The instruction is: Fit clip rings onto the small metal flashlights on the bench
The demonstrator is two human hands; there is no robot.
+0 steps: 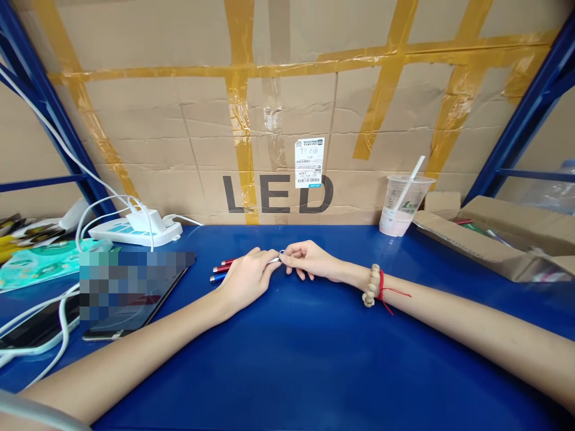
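Left hand (246,274) holding slim silver stick (273,260), lying between the 2 hands over blue table (278,359) | right hand (309,260) touching near its tip, cannot tell if gripping | 3 tubes (221,269) lying beside left hand | seemingly working the tip; next move likely calling for steady left hold

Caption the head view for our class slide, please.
Left hand holds a small silvery piece, right hand at its tip, beside red and blue metallic tubes on a blue tabletop.

Plastic cup (395,206) with straw (409,182), white power strip (130,230), open cardboard box (480,251)
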